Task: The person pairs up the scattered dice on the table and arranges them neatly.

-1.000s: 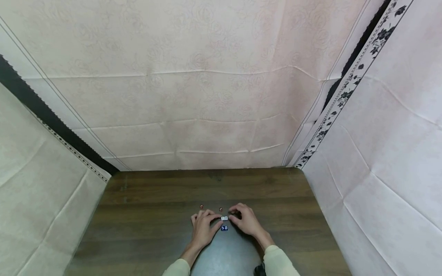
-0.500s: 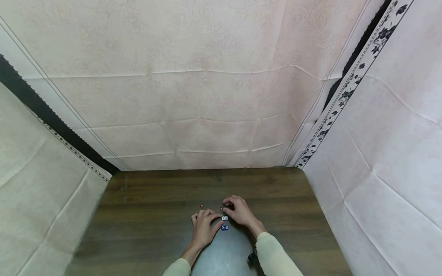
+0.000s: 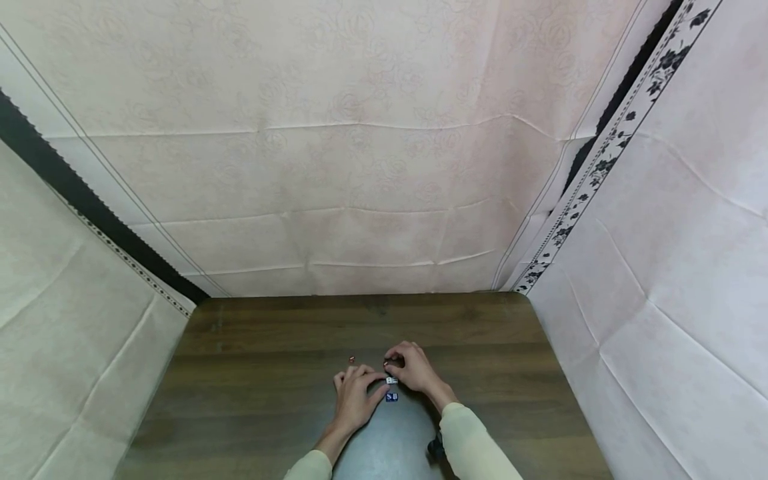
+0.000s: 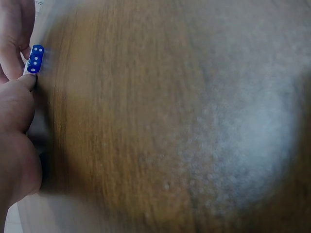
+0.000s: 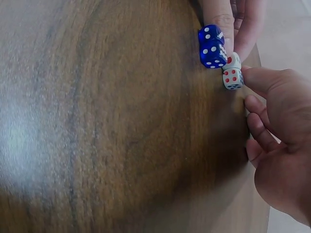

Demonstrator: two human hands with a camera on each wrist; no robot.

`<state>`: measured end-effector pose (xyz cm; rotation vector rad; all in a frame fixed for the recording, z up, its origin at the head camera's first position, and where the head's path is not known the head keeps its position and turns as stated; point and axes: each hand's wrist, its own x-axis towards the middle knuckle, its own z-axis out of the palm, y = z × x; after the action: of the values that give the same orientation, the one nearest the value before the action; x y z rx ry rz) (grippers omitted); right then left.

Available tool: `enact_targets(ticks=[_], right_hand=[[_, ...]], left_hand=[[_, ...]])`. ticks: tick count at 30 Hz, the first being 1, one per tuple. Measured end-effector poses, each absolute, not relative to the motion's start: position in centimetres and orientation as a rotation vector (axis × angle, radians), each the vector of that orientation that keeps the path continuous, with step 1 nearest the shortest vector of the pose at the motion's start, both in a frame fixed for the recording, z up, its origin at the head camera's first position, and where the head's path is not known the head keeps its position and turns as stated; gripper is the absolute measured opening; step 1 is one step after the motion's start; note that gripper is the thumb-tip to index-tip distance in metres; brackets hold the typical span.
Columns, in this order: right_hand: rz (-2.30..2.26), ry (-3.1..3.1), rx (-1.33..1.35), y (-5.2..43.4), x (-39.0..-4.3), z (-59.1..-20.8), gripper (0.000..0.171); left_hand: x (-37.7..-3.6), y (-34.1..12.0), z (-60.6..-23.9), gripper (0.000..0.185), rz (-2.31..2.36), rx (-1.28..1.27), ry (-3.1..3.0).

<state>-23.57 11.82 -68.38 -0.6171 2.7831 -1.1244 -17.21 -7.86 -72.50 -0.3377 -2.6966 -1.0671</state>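
Two blue dice (image 5: 211,47) and two white dice (image 5: 233,72) are sitting between the hands; the left hand (image 3: 354,399) is touching them with relaxed fingers, while the right hand (image 3: 413,369) is pinching a small brown die (image 3: 387,362).

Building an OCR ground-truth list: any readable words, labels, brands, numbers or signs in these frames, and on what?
No words, labels, brands or printed numbers can be read in any view.
Blue dice: white pips only; the nearer one shows a face of four.
White dice: red pips; the nearer one shows four, the other a single red pip.
Small red dice in the head view: too small to read.
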Motion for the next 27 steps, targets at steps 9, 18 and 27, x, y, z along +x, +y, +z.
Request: enact_targets(ticks=[9,18,27], right_hand=[[-1.102,2.818,-0.613,11.9,-23.6,-68.7,0.007],[-1.146,2.816,-0.587,12.0,-23.4,-68.7,0.004],[-1.215,2.787,-0.525,13.2,-23.1,-68.1,0.005]], left_hand=[[-17.2,-7.7,-72.5,0.02,-1.079,-0.344,-2.699],[-17.2,-7.7,-72.6,0.021,-1.079,-0.346,-2.702],[-17.3,-7.9,-72.6,0.02,-1.062,-0.343,-2.71]])
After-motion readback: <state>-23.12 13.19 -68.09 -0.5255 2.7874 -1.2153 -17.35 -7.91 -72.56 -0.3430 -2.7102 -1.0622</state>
